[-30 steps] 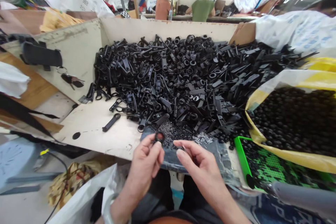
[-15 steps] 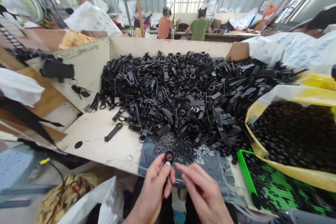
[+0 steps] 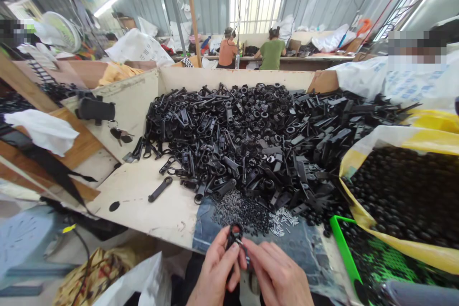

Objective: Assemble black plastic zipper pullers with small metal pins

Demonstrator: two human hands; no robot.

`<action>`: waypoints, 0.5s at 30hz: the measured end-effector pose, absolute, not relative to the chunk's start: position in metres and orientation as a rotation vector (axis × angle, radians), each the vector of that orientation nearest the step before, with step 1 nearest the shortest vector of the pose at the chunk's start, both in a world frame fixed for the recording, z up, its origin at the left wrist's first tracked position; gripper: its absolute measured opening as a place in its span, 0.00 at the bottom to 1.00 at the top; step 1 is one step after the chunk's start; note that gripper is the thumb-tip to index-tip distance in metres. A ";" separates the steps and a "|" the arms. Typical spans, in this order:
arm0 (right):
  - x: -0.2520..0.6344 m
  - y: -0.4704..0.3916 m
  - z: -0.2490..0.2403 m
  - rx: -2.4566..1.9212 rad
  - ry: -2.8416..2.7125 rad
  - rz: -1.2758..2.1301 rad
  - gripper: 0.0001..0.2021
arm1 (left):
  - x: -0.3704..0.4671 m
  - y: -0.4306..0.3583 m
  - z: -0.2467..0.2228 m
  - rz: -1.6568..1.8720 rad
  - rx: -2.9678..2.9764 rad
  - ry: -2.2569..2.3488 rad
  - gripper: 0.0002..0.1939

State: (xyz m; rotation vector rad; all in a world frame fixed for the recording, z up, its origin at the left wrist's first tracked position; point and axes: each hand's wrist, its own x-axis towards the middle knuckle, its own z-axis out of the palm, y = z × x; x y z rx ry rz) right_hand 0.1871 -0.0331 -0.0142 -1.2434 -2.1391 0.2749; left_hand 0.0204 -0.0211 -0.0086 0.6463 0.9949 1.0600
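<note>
My left hand (image 3: 218, 267) is closed on a black ringed part (image 3: 235, 230), its ring pointing up. Against that part, my right hand (image 3: 276, 267) pinches a small thin metal pin (image 3: 239, 241) between thumb and fingertips. Just beyond both hands, a blue-grey cloth (image 3: 206, 222) bears small silver pins (image 3: 283, 222), tiny grey pieces (image 3: 227, 208) and small black pieces (image 3: 254, 215). Behind them rises a large heap of black plastic parts (image 3: 229, 138). One single black part (image 3: 160, 189) lies apart to the left.
At the right are a yellow-edged bag (image 3: 355, 205) of black round pieces and a green tray (image 3: 346, 248). Keys (image 3: 122, 135) hang at the left wall of the bin. Two people (image 3: 270, 52) sit at a far bench, and another person is partly visible at the right.
My right hand has come against the part in my left hand, and the pin now touches it. The view has tilted up slightly, so the scene sits lower.
</note>
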 end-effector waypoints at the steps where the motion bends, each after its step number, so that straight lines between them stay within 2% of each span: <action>1: 0.187 -0.034 -0.015 -1.249 -2.142 0.290 0.17 | 0.021 -0.021 -0.008 1.057 0.667 1.013 0.36; 9: 0.190 -0.038 -0.020 -1.266 -2.205 0.307 0.17 | 0.025 -0.016 -0.013 0.989 0.689 1.136 0.40; 15: 0.187 -0.041 -0.031 -1.343 -2.304 0.191 0.17 | 0.023 -0.018 -0.027 0.970 0.711 1.142 0.29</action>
